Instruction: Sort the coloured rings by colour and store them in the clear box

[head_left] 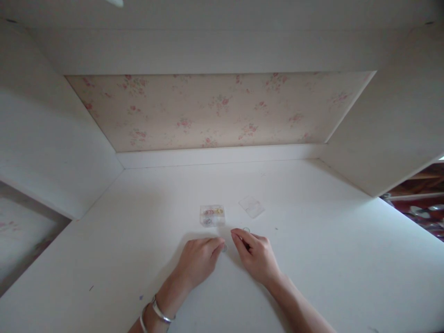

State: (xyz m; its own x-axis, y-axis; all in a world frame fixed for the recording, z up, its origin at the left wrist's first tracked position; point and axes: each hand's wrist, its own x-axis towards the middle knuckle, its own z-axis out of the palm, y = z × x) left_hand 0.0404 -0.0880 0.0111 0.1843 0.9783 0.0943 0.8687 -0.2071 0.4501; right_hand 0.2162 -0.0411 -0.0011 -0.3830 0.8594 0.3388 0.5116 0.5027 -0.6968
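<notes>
My left hand (pixel 197 259) lies palm-down on the white table (pixel 312 259), fingertips pressed toward a small round piece (pixel 225 248) that shows just at their tips; this grip is narrow and flat, and I cannot tell whether it pinches the piece or only touches it. My right hand (pixel 256 254) rests just beside it, thumb and forefinger drawn close together at the tip, a narrow grip whose contents I cannot make out. A second small ring-like piece (pixel 246 229) lies on the table just beyond the right knuckles. A clear plastic box (pixel 212 215) holding small coloured rings stands near, ahead of both hands; its flat clear lid (pixel 252 206) lies apart to the right.

Judged step: sorting or picking up loose small pieces beside the open box. Any next move calls for a fine fingertip pinch.

Hard to read: the pieces are tiny and blurred; my left wrist, with bangles (pixel 157 314), is cut off by the frame edge.
</notes>
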